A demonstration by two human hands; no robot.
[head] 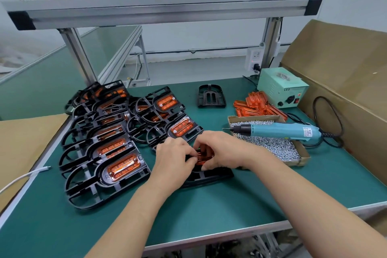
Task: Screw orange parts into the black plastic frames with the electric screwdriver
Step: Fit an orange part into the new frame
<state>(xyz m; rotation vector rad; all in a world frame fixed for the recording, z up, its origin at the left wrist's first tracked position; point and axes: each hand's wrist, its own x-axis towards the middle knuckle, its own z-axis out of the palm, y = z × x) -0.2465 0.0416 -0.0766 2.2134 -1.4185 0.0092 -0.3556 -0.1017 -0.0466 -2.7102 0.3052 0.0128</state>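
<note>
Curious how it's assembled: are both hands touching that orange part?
Touching. Head view: left hand and right hand pinch the orange part on the black frame.

Head-worn view, close, down onto bench (209,205)

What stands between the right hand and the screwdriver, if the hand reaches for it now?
Nothing visible blocks the way. The screwdriver lies across the open screw box, right of the right hand, with only low loose screws between. The hand's fingers now pinch an orange part, so they must release it first.
</note>
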